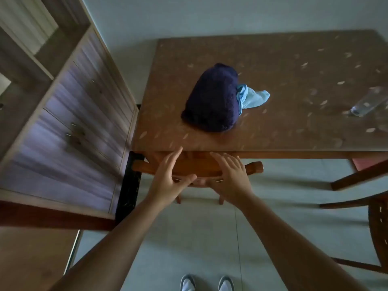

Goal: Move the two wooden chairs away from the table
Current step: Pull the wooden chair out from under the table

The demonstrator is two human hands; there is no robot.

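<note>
A wooden chair (254, 167) is tucked under the near edge of the brown table (294, 68); only its curved top rail and two back legs show. My left hand (168, 175) lies over the rail's left half with fingers stretched out and the thumb under the rail. My right hand (228, 177) rests flat on the rail's right half, fingers spread. Neither hand has closed around the rail. A second, darker wooden chair (361, 177) stands at the right edge of the view, partly cut off, with a red seat showing under the table.
A dark blue knitted bundle (212, 99), a light blue cloth (254, 97) and a clear bottle (367, 103) lying on its side are on the table. A wooden drawer cabinet (73, 127) stands close on the left. My shoes (206, 283) are on grey floor tiles.
</note>
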